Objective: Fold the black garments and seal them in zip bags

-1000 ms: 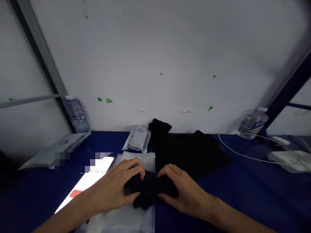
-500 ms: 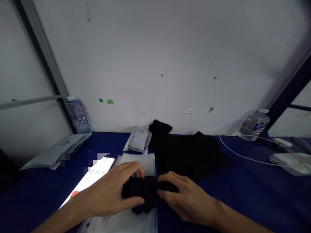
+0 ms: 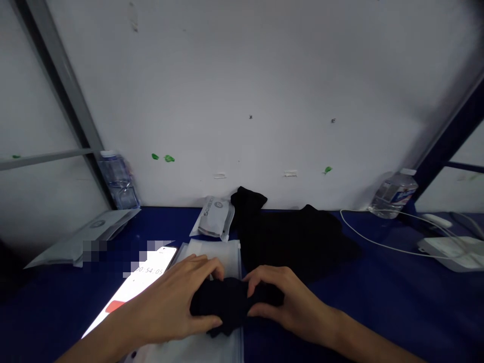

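A small folded black cloth [image 3: 227, 302] lies on a frosted zip bag [image 3: 212, 348] near the front of the blue table [image 3: 378, 302]. My left hand [image 3: 177, 297] is curled round the cloth's left end, thumb underneath. Gripping the right end is my right hand [image 3: 287, 300], fingers bent over the fabric. Both hands press the cloth together between them.
A pile of black garments [image 3: 295, 237] lies behind my hands. A packed grey bag [image 3: 215, 217] leans at the wall. A lit phone [image 3: 132, 290] shows a timer at the left. Flat bags [image 3: 83, 234], two water bottles [image 3: 395, 194] and a white cable [image 3: 370, 239] lie around.
My right hand's fingers have curled more tightly over the cloth and drawn toward the left hand. The cloth has bunched a little narrower.
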The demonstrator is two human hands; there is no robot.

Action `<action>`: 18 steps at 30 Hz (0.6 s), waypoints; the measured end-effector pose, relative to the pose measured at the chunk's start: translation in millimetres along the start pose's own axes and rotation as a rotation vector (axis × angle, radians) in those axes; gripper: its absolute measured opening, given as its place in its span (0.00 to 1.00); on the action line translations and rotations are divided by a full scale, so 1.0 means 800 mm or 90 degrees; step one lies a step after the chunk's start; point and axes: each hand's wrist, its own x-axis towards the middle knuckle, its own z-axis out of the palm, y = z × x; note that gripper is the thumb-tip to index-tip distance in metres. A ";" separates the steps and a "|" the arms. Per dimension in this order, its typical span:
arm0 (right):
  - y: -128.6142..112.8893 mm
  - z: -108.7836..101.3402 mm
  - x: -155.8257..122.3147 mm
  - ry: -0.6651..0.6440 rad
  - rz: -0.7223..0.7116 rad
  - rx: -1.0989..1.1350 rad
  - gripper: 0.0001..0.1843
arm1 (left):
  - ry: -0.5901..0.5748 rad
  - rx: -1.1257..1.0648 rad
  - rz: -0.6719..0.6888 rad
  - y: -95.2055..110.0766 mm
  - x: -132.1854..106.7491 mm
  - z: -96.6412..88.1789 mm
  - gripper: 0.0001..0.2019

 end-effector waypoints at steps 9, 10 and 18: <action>-0.004 0.004 -0.007 -0.040 0.061 -0.073 0.28 | -0.007 0.041 0.013 0.007 0.001 0.002 0.21; -0.005 0.004 -0.008 -0.044 0.062 -0.082 0.27 | -0.008 0.046 0.014 0.008 0.001 0.002 0.22; -0.012 -0.001 -0.005 0.041 0.004 -0.018 0.19 | 0.178 0.006 0.168 0.000 -0.003 -0.015 0.25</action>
